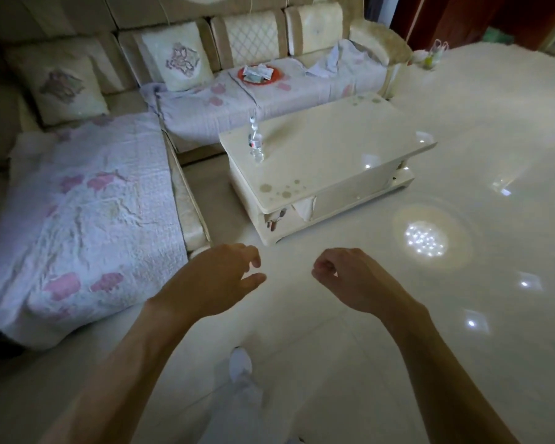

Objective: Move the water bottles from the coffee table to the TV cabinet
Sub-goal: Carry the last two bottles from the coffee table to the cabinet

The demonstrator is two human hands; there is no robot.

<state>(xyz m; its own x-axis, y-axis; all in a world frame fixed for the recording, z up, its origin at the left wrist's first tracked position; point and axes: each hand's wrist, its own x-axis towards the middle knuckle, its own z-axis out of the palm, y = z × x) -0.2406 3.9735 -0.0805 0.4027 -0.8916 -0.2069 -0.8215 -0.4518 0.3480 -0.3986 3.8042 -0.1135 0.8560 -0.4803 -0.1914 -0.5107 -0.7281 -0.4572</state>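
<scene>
One clear water bottle (255, 141) with a white cap stands upright near the left end of the cream coffee table (340, 155). My left hand (218, 277) hovers over the floor in front of the table, fingers loosely curled and apart, holding nothing. My right hand (343, 277) hangs beside it, fingers curled in toward the palm, also empty. Both hands are well short of the table and the bottle. The TV cabinet is out of view.
An L-shaped cream sofa (87, 200) with a pale quilt wraps the left and far sides. An orange plate (258, 73) with papers lies on the far seat. Glossy white floor (462, 283) stretches to the right. My white shoe (241, 363) is below.
</scene>
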